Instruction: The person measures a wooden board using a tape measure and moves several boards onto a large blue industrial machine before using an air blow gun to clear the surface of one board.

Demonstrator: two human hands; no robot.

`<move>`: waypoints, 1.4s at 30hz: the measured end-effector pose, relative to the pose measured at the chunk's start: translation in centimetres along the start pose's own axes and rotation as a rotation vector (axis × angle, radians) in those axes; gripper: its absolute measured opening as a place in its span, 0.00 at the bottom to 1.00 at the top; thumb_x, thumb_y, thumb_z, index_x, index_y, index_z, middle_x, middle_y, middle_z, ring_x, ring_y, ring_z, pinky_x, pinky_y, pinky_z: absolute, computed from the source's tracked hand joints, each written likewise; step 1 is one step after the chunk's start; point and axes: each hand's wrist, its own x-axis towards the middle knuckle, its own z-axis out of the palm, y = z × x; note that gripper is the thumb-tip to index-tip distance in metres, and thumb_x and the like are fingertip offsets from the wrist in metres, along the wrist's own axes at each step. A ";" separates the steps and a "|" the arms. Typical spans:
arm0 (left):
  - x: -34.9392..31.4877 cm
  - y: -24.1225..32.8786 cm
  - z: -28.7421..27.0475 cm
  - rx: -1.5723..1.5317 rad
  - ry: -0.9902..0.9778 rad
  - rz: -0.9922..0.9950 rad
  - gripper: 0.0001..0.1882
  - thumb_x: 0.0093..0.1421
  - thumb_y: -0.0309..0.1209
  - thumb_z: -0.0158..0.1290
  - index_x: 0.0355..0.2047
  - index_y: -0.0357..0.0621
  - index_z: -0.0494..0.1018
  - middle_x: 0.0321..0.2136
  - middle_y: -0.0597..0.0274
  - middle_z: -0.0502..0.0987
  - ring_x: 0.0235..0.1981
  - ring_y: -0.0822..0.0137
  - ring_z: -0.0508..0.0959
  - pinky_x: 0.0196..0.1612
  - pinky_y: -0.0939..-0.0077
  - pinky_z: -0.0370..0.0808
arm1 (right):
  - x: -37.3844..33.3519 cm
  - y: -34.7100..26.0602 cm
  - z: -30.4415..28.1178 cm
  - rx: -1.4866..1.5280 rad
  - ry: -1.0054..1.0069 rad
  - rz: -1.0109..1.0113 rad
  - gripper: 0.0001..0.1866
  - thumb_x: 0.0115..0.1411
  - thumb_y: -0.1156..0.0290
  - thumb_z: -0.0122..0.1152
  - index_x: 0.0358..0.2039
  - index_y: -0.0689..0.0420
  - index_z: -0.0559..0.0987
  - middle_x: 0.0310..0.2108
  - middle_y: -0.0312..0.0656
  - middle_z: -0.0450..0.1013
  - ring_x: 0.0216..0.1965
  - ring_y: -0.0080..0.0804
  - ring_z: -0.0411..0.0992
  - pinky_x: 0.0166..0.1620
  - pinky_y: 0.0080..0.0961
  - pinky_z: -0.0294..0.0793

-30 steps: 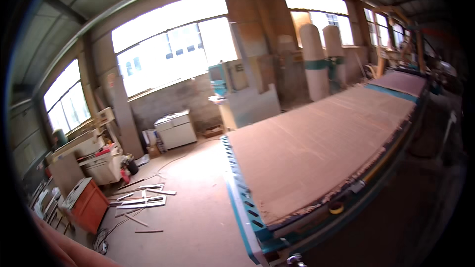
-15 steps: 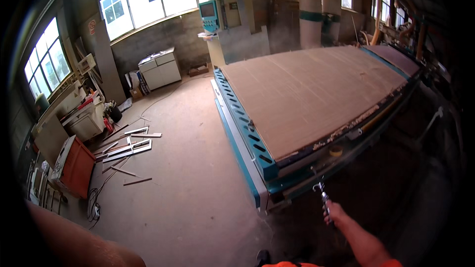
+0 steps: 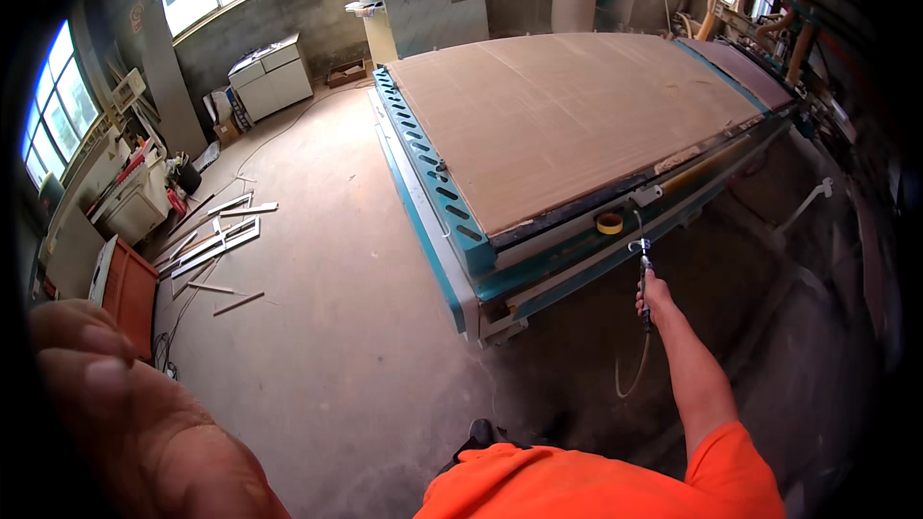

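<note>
left hand (image 3: 125,423): raised close to the lens at about 8 o'clock in the view, blurred, fingers loosely together and curled, holding nothing that shows. it is well apart from the work.

orange cabinet (image 3: 125,293): a low box at 9 o'clock, beside scattered white wood strips (image 3: 219,235) on the concrete floor.

white cabinet (image 3: 271,77): a pale box against the grey wall at 11 o'clock, under the windows; small cartons lie beside it, too small to tell apart.

router table (image 3: 433,192): a long teal-framed bed running from 6 o'clock toward 1 o'clock, carrying a large brown board (image 3: 567,115) that covers nearly all of it.

tape roll (image 3: 610,223): a yellow ring lying on the near rail, just beside the tool tip.

air gun (image 3: 642,274): a slim dark tool with its long axis pointing to 12 o'clock, at the table's near edge; a pale hose (image 3: 635,365) loops down from it.

right hand (image 3: 654,296): clamped around the air gun's grip, arm outstretched; this is the nearer hand by far.
</note>
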 end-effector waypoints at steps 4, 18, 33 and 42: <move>-8.2 -0.7 6.5 -0.198 0.033 -0.512 0.13 0.58 0.29 0.51 0.42 0.36 0.70 0.28 0.55 0.69 0.30 0.65 0.66 0.30 0.75 0.62 | -2.0 -1.1 3.1 -0.093 0.008 -0.075 0.24 0.64 0.45 0.36 0.32 0.54 0.68 0.18 0.35 0.63 0.12 0.24 0.60 0.16 0.26 0.63; -36.0 6.1 15.8 -0.725 0.006 -2.249 0.15 0.57 0.32 0.52 0.41 0.33 0.73 0.25 0.59 0.77 0.24 0.71 0.75 0.23 0.80 0.67 | -5.5 -0.6 16.8 -0.277 -0.217 -0.119 0.22 0.63 0.48 0.39 0.31 0.57 0.68 0.20 0.37 0.65 0.13 0.25 0.62 0.16 0.26 0.65; -22.4 7.3 44.2 -1.544 0.338 -2.293 0.21 0.65 0.48 0.42 0.28 0.42 0.66 0.06 0.71 0.53 0.05 0.75 0.49 0.10 0.80 0.45 | -12.7 2.2 2.5 -0.857 -0.604 -0.558 0.21 0.63 0.51 0.43 0.44 0.52 0.74 0.34 0.51 0.74 0.39 0.52 0.72 0.43 0.40 0.70; -18.3 17.4 54.2 -1.123 -0.383 -2.188 0.08 0.56 0.30 0.54 0.34 0.40 0.74 0.18 0.67 0.70 0.14 0.77 0.66 0.15 0.83 0.59 | 13.6 -4.4 -16.1 -0.141 0.177 -0.095 0.20 0.65 0.52 0.39 0.30 0.56 0.68 0.15 0.35 0.62 0.09 0.23 0.60 0.12 0.26 0.64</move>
